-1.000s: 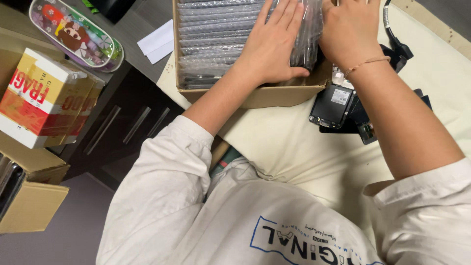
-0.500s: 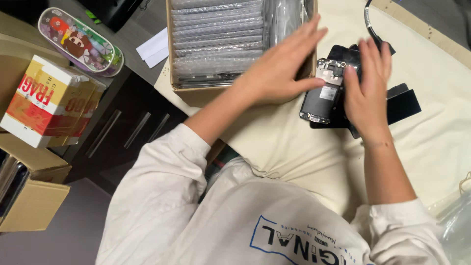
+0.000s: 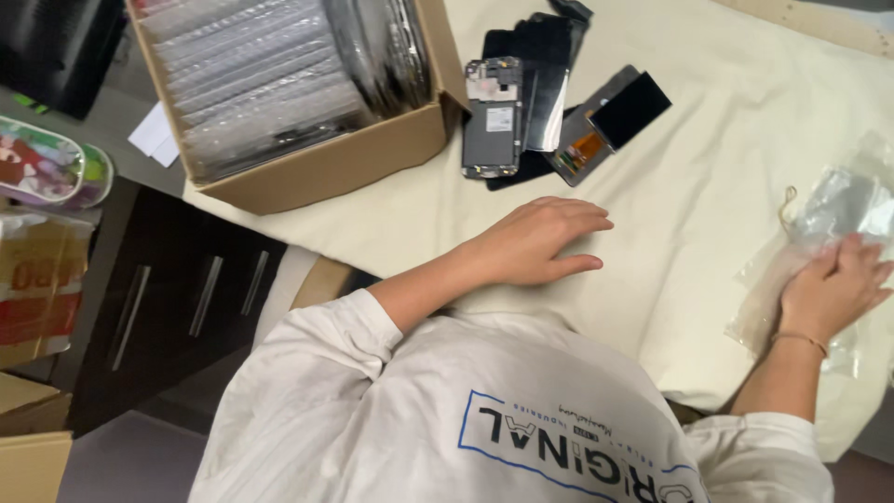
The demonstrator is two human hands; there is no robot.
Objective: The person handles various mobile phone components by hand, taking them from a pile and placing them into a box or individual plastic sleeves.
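- The right hand lies palm-down, fingers spread, on a heap of clear plastic bags at the right edge of the cloth-covered bench — pressing on them, not visibly closed around any.
- The bags look thin, limp and slippery — almost weightless. They would probably slide on each other, so a pinch at one corner or open edge seems the surest hold.
- The left hand rests flat and empty on the cloth, fingers loosely together, well apart from the bags.
- Beyond it lie phone screen parts — a framed back and dark glass panels, overlapping. These look stiff but fragile; best lifted by the long edges, off the orange ribbon cable.
- At far left stands an open cardboard box packed with bubble-wrapped pieces on edge.
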